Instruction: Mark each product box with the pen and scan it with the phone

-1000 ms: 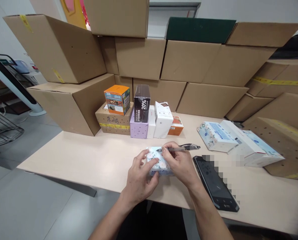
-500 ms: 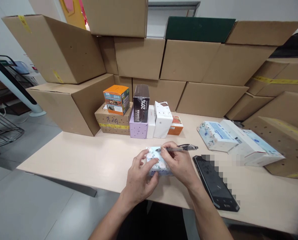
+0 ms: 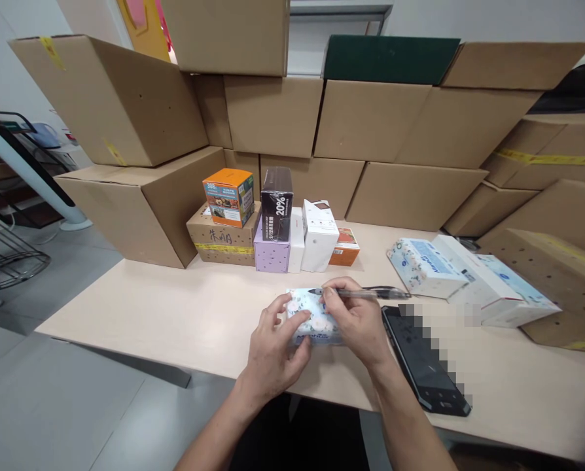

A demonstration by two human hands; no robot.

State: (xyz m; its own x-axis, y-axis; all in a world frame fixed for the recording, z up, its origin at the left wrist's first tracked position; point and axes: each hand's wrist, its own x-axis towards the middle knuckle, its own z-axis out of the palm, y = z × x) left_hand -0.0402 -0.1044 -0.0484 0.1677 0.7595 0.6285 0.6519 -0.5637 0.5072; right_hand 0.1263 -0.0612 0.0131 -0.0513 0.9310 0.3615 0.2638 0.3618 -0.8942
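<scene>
A small pale-blue floral tissue pack (image 3: 317,320) lies on the table in front of me. My left hand (image 3: 280,347) grips its left end, fingertips and thumb pressed on top and along the near side. Between the thumb and fingers of my right hand (image 3: 356,320) is a black and clear pen (image 3: 371,294). The pen lies nearly level, its tip over the far part of the pack; whether it touches the surface I cannot tell. Part of the pack's right end is hidden behind my right hand.
A black handheld device (image 3: 427,363) lies right of my forearm on the pale table (image 3: 175,314). Floral tissue boxes (image 3: 427,265) stand farther right. Behind are a purple box (image 3: 271,254), a dark box (image 3: 277,206), an orange box (image 3: 228,196) and stacked cartons (image 3: 375,121).
My right hand and the pen have shifted slightly to the right across the pack. My left hand and the pack have stayed in place.
</scene>
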